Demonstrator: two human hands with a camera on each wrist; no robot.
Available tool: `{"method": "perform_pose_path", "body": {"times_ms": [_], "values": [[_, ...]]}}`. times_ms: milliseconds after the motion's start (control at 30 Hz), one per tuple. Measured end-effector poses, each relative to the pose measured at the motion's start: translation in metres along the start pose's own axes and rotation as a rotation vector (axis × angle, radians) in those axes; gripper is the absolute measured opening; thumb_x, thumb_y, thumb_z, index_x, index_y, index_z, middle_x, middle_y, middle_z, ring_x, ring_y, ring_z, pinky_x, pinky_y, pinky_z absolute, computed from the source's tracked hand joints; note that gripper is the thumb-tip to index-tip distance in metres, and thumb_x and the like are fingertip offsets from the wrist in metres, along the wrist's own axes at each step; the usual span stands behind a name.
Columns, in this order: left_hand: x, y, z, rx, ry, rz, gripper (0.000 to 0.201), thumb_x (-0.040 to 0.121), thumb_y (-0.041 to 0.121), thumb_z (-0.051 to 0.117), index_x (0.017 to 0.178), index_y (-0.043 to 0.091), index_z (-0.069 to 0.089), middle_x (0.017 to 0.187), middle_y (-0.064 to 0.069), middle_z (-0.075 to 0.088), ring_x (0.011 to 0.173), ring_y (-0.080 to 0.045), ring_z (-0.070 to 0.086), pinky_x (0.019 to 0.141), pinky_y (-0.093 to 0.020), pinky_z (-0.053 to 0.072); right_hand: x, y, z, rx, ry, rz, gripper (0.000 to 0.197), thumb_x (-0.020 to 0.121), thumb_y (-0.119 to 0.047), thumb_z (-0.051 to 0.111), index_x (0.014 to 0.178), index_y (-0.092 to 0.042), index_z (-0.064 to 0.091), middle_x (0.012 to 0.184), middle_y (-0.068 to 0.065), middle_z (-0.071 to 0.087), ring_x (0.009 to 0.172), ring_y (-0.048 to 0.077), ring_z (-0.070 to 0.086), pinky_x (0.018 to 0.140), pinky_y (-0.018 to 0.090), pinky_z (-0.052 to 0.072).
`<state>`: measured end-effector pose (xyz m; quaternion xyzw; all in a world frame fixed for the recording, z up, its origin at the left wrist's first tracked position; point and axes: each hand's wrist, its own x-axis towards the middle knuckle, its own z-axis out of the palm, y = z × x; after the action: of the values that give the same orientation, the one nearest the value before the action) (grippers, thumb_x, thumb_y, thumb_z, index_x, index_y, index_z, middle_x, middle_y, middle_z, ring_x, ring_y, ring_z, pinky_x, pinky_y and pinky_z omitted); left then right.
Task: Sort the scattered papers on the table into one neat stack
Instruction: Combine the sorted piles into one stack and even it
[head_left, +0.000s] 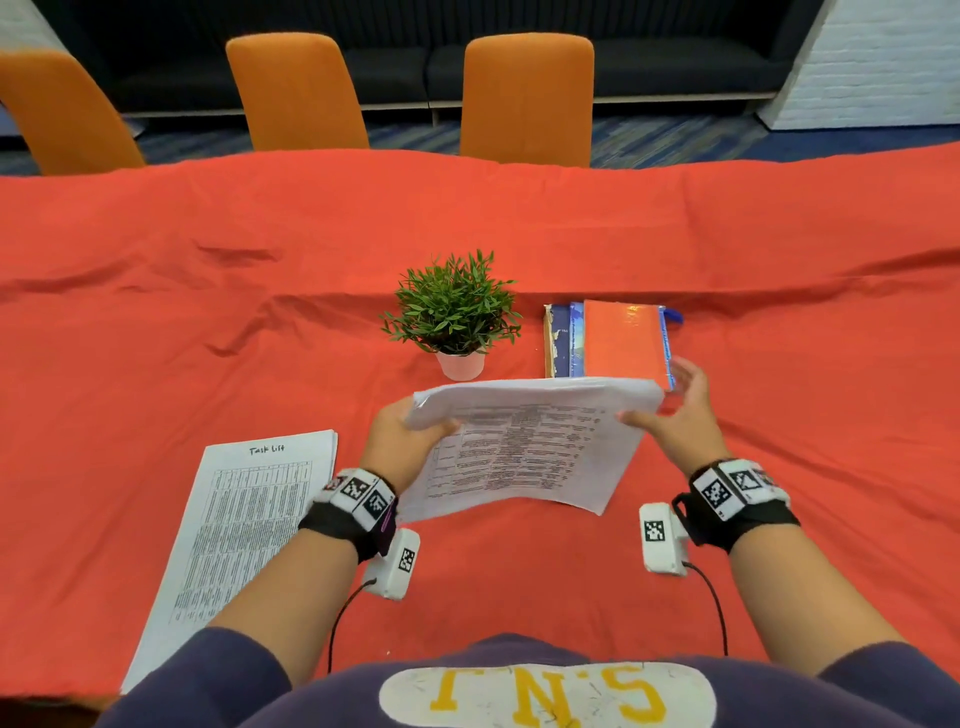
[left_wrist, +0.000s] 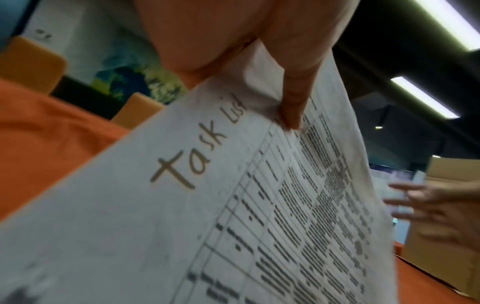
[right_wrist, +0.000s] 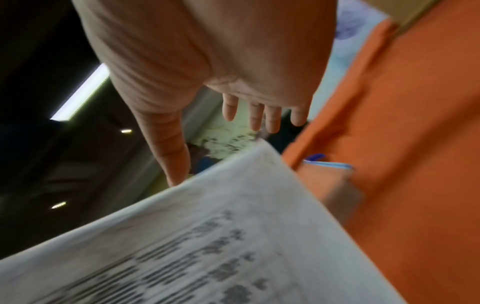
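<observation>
Papers (head_left: 524, 447) sit in two lots: one sheaf up off the table between both hands, and one stack (head_left: 244, 525) lying flat at the near left, its top sheet headed "Task List" over a printed grid. How many sheets are in either lot I cannot count.

Left hand (head_left: 402, 441) grips the sheaf's left edge, thumb curled over the top; from the left wrist view a finger (left_wrist: 293, 107) presses the underside, where another "Task List" heading shows. Right hand (head_left: 675, 415) is at the sheaf's right edge with its four fingers (right_wrist: 257, 115) spread straight and apart; the thumb reaches to the paper's edge, though whether it actually pinches the sheet I cannot tell. The sheaf tilts, its far edge higher than its near edge, which hangs just above the cloth (head_left: 156, 312).

Each wrist wears one black strap with white marker blocks, and one white camera unit hangs beneath each, two in all, each with a black cable.

Beyond the sheaf, in the middle of the red-orange cloth, stands one small green plant (head_left: 454, 312) in a white pot. Just right of it lies a pile of books (head_left: 608, 338), an orange one on top and blue covers showing at its left; a blue pen tip pokes out at the far right.

Three orange chairs (head_left: 527, 98) stand along the far side, with a dark sofa behind them.
</observation>
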<state>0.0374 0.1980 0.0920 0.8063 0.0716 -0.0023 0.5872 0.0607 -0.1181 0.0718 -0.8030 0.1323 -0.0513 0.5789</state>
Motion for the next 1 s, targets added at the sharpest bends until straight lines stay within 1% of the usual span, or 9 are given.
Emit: {"method": "perform_pose_path", "body": {"times_ms": [167,233,300,367,467,667,767,867,1000], "values": [[0.01,0.05,-0.003,0.261,-0.14,0.222,0.029,0.076,0.015,0.075,0.078,0.042,0.067,0.084,0.011,0.073,0.078,-0.006,0.066,0.071,-0.024,0.05,-0.006,-0.085,0.029,-0.452,-0.448,-0.409,0.083,0.067,-0.028,0.083,0.138,-0.024,0.041,0.138,-0.008,0.046,0.125,0.005,0.04,0.108,0.029,0.03],[0.01,0.066,-0.002,0.363,-0.182,0.279,0.02,0.076,0.019,0.075,0.074,0.037,0.067,0.076,0.01,0.07,0.073,-0.01,0.064,0.068,-0.03,0.049,-0.006,-0.098,0.039,-0.545,-0.583,-0.417,0.048,0.074,-0.019,0.077,0.119,-0.023,0.061,0.11,-0.009,0.064,0.095,-0.006,0.055,0.089,0.026,0.043],[0.009,0.08,-0.005,0.431,-0.184,0.337,0.006,0.075,0.02,0.073,0.074,0.021,0.067,0.07,0.0,0.067,0.065,-0.014,0.057,0.063,-0.035,0.047,-0.004,-0.101,0.04,-0.551,-0.611,-0.37,0.006,0.081,-0.014,0.071,0.082,-0.02,0.068,0.067,-0.012,0.061,0.055,-0.005,0.05,0.063,0.024,0.039],[0.01,0.083,-0.015,0.411,-0.179,0.359,0.009,0.075,0.019,0.073,0.076,0.014,0.066,0.072,-0.008,0.066,0.063,-0.013,0.053,0.059,-0.033,0.042,0.0,-0.094,0.033,-0.465,-0.57,-0.285,0.022,0.083,-0.018,0.07,0.065,-0.012,0.059,0.052,-0.012,0.05,0.047,0.005,0.042,0.056,0.025,0.033],[0.015,0.067,-0.036,0.175,-0.129,0.268,0.016,0.072,0.021,0.079,0.079,0.012,0.067,0.075,-0.008,0.068,0.067,-0.012,0.056,0.063,-0.029,0.043,0.002,-0.08,0.016,-0.227,-0.505,-0.166,0.022,0.083,-0.019,0.071,0.077,0.0,0.065,0.065,-0.001,0.062,0.06,0.014,0.056,0.063,0.029,0.044],[0.006,0.024,-0.006,-0.374,-0.001,0.005,0.016,0.09,0.001,0.058,0.096,0.014,0.063,0.088,0.002,0.074,0.079,-0.011,0.068,0.076,-0.032,0.055,-0.016,-0.044,0.021,0.205,-0.401,0.011,0.018,0.083,-0.008,0.067,0.1,-0.012,0.07,0.087,-0.013,0.075,0.085,0.001,0.07,0.081,0.018,0.055],[0.0,0.016,0.013,-0.25,0.089,0.029,0.014,0.097,0.016,0.051,0.104,0.024,0.061,0.104,0.0,0.07,0.097,-0.018,0.067,0.088,-0.04,0.053,-0.027,-0.032,0.039,0.237,-0.349,0.049,0.024,0.075,-0.021,0.073,0.098,-0.022,0.071,0.097,-0.01,0.074,0.098,0.009,0.069,0.092,0.03,0.052],[-0.007,0.018,0.018,-0.096,0.232,0.12,0.01,0.097,0.022,0.048,0.102,0.029,0.055,0.097,0.007,0.066,0.091,-0.012,0.064,0.083,-0.037,0.052,-0.036,-0.025,0.054,0.293,-0.299,0.028,0.024,0.069,-0.031,0.075,0.092,-0.025,0.073,0.099,-0.008,0.075,0.099,0.012,0.069,0.092,0.035,0.051],[-0.013,0.014,0.015,-0.164,0.335,0.253,0.015,0.097,0.021,0.048,0.107,0.032,0.053,0.1,0.007,0.066,0.094,-0.009,0.064,0.081,-0.026,0.051,-0.047,-0.022,0.066,0.293,-0.26,-0.009,0.017,0.084,-0.015,0.069,0.099,-0.023,0.071,0.102,-0.004,0.074,0.099,0.013,0.069,0.088,0.032,0.053]]}}
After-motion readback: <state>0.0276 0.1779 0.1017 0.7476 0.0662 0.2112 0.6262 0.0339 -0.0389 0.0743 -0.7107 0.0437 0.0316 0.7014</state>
